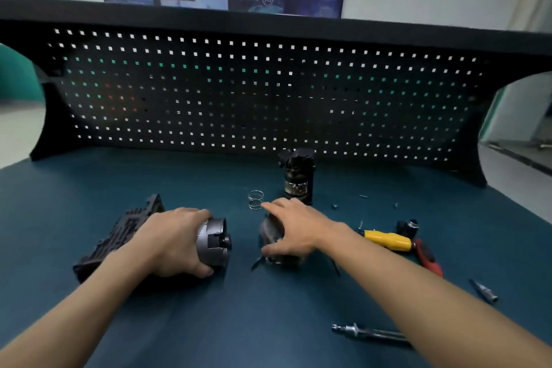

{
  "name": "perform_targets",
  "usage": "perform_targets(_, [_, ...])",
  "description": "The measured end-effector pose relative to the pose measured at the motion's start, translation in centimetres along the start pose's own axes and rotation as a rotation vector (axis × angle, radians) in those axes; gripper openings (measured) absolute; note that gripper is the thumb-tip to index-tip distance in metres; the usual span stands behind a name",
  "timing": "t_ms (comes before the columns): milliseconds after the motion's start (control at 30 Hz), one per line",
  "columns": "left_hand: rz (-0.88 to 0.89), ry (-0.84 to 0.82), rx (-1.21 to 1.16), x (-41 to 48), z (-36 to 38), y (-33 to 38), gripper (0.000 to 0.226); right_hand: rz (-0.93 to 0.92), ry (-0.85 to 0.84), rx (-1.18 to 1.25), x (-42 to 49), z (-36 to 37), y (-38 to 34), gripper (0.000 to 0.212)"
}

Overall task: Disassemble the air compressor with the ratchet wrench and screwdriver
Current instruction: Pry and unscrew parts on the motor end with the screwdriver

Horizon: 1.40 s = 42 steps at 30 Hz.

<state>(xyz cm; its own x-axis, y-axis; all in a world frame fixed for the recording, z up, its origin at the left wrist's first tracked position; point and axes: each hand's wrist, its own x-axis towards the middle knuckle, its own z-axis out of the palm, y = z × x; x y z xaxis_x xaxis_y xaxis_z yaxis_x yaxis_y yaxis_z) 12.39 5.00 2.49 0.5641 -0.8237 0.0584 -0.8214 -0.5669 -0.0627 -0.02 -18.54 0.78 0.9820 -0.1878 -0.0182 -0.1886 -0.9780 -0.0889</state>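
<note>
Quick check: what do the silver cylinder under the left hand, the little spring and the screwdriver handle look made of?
Silver cylinder, gripped by the left hand: likely cast metal, with a dull grey sheen and machined-looking edges. Spring: thin bare wire, probably steel, with bright glints. Screwdriver handle: probably plastic, in a glossy, uniform yellow.

Both forearms are stretching forward; the left grip (pixel 176 243) is clasping the compressor motor (pixel 213 240), and the right grip (pixel 295 228) is holding its fingers straight.
</note>
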Motion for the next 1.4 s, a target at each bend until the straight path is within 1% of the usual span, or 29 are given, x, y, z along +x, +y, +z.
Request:
perform_targets(67, [0.008, 0.047, -0.041, -0.7, -0.3, 0.4, 0.084, 0.018, 0.055, -0.02, -0.8, -0.8, -0.8, 0.099])
perform_targets(100, [0.01, 0.085, -0.075, -1.2, -0.5, 0.5, 0.087, 0.028, 0.084, 0.047, -1.3, -1.1, -1.2, 0.098])
perform_targets(167, [0.022, 0.178, -0.163, -2.2, -1.0, 0.8, 0.085, 0.043, 0.084, 0.343, -2.7, -2.1, -2.5, 0.096])
perform_targets(200, [0.029, 0.223, -0.212, -2.8, -1.3, 1.0, 0.083, 0.033, 0.067, 0.492, -3.4, -2.5, -3.2, 0.092])
perform_targets(233, [0.036, 0.266, -0.259, -3.4, -1.5, 1.3, 0.083, 0.004, 0.069, 0.572, -4.2, -2.8, -4.1, 0.084])
perform_targets(267, [0.043, 0.308, -0.306, -3.9, -1.8, 1.6, 0.085, -0.038, 0.109, 0.563, -5.0, -3.1, -4.9, 0.069])
perform_targets(300, [0.047, 0.347, -0.355, -4.4, -1.9, 1.9, 0.085, -0.077, 0.168, 0.482, -5.7, -3.5, -5.6, 0.053])
perform_targets(333, [0.049, 0.378, -0.402, -4.8, -2.1, 2.3, 0.082, -0.113, 0.204, 0.385, -6.3, -4.0, -6.3, 0.044])
perform_targets(367, [0.054, 0.397, -0.442, -5.2, -2.2, 2.7, 0.076, -0.135, 0.206, 0.298, -6.9, -4.5, -6.9, 0.04])
perform_targets(433, [0.075, 0.408, -0.479, -5.7, -2.3, 3.5, 0.069, -0.152, 0.166, 0.172, -7.6, -5.5, -7.8, 0.039])
perform_targets(533, [0.1, 0.413, -0.438, -6.4, -2.0, 4.5, 0.077, -0.167, 0.088, 0.032, -8.4, -6.2, -8.1, 0.037])
perform_targets(700, [0.143, 0.377, -0.4, -6.9, -1.7, 5.4, 0.077, -0.171, -0.011, 0.068, -9.4, -6.1, -8.0, 0.031])
perform_targets(767, [0.148, 0.364, -0.394, -7.1, -1.7, 5.6, 0.08, -0.163, -0.032, 0.081, -9.5, -5.8, -7.9, 0.033])
perform_targets(867, [0.146, 0.351, -0.392, -7.2, -1.8, 5.6, 0.082, -0.173, -0.06, 0.165, -9.6, -5.6, -8.1, 0.04])
perform_targets(1000, [0.147, 0.342, -0.38, -7.2, -1.9, 5.6, 0.081, -0.155, -0.027, 0.284, -9.7, -5.2, -8.2, 0.042])
perform_targets(1100, [0.161, 0.327, -0.379, -7.2, -1.8, 5.8, 0.08, -0.169, 0.011, 0.287, -9.6, -4.9, -8.2, 0.04])
perform_targets(1200, [0.167, 0.32, -0.368, -7.4, -1.8, 5.8, 0.083, -0.195, 0.07, 0.349, -9.6, -4.3, -7.8, 0.039])
perform_targets(1300, [0.173, 0.299, -0.369, -7.5, -1.8, 5.4, 0.086, -0.209, 0.09, 0.42, -9.7, -3.3, -7.3, 0.041])
perform_targets(1333, [0.175, 0.293, -0.371, -7.5, -1.8, 5.2, 0.087, -0.195, 0.105, 0.471, -9.7, -3.3, -6.9, 0.044])
perform_targets(1400, [0.181, 0.28, -0.364, -7.6, -1.8, 4.7, 0.087, -0.125, 0.187, 0.64, -9.8, -3.6, -5.4, 0.052])
